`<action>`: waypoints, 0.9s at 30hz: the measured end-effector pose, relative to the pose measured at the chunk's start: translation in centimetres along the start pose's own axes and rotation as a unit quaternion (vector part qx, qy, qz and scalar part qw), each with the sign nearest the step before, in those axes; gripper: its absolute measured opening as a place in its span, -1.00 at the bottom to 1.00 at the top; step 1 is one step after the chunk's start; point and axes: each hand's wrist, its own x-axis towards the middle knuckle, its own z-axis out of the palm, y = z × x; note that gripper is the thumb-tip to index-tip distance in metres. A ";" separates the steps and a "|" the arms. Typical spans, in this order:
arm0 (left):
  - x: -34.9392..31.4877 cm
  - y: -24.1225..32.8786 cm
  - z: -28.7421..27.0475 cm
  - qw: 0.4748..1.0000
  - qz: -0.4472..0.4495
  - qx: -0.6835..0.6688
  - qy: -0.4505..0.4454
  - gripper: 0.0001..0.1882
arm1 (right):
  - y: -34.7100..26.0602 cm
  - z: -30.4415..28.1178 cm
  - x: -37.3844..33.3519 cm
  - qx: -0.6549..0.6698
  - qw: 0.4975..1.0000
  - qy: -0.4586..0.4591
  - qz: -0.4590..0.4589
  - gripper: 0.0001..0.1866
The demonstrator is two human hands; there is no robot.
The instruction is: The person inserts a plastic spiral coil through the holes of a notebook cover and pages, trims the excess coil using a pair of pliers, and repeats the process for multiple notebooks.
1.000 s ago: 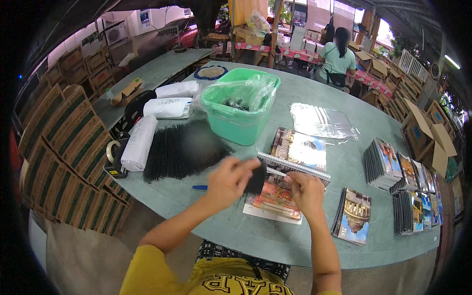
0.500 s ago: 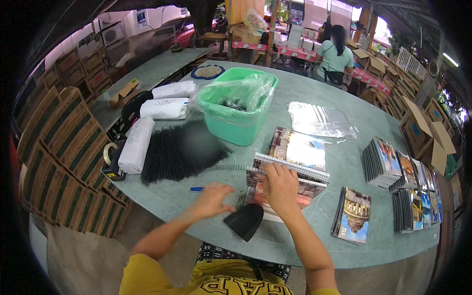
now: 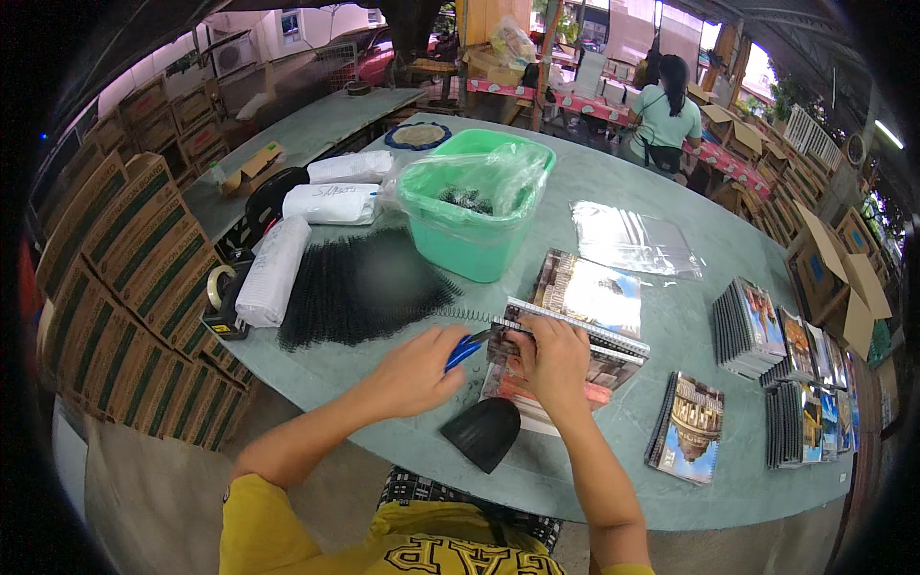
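Observation:
My left hand (image 3: 414,374) is closed round blue-handled cutting pliers (image 3: 462,354), whose dark jaws reach the bound edge of a notebook (image 3: 611,361). Gripping that notebook along its top edge, my right hand (image 3: 558,362) keeps it partly raised above other printed sheets. From its left end a loose black spiral coil (image 3: 443,313) sticks out toward a heap of black coils (image 3: 350,287). A black curved block (image 3: 484,435) lies by my right wrist. Behind the notebook rests another notebook with a glossy picture cover (image 3: 599,295).
A green bin (image 3: 465,251) lined with clear plastic stands beyond the coils. White wrapped packs (image 3: 273,273) and a tape dispenser (image 3: 222,302) are at left. Clear plastic sleeves (image 3: 637,240), a small notebook pile (image 3: 692,426) and taller stacks (image 3: 746,326) occupy the right. A person (image 3: 664,115) works farther back.
My left hand has picked up the blue-handled pliers from the table and brought them to the notebook's bound edge. My right hand still grips the notebook. The view has shifted slightly.

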 end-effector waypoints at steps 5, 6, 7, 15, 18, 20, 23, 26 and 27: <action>1.4 2.3 -1.4 0.990 0.034 0.138 -0.008 -0.50 | -0.1 -0.3 0.0 0.004 1.000 0.007 0.016 -0.82; 1.4 2.5 -1.6 0.987 0.039 0.155 -0.010 -0.49 | -0.1 -0.4 0.0 0.005 1.000 0.002 0.013 -0.82; 1.3 2.5 -1.7 0.984 0.045 0.170 -0.012 -0.48 | -0.1 -0.4 0.0 0.005 1.000 -0.004 0.012 -0.81; 2.5 3.2 -1.9 0.972 0.048 0.226 -0.031 -0.55 | -0.1 -0.4 -0.3 -0.009 1.000 0.007 0.001 -0.79; 2.5 1.5 -0.6 0.982 0.033 0.184 -0.007 -0.65 | 0.0 -0.3 -0.2 -0.011 1.000 -0.006 0.009 -0.78; 2.4 0.6 0.0 0.993 0.012 0.115 -0.008 -0.70 | 0.4 -0.4 0.0 -0.023 1.000 -0.017 0.010 -0.77; 0.8 -1.0 1.0 0.996 -0.040 0.049 -0.063 -0.69 | 1.2 0.1 0.5 -0.007 1.000 0.018 0.008 -0.73; -0.9 -6.2 4.9 0.984 -0.067 0.146 -0.084 -0.63 | 0.0 0.0 0.9 -0.032 0.997 -0.067 0.017 -0.76; -1.5 -7.8 6.4 0.980 -0.047 0.188 -0.051 -0.62 | -0.3 0.0 0.9 -0.008 0.998 -0.056 0.023 -0.79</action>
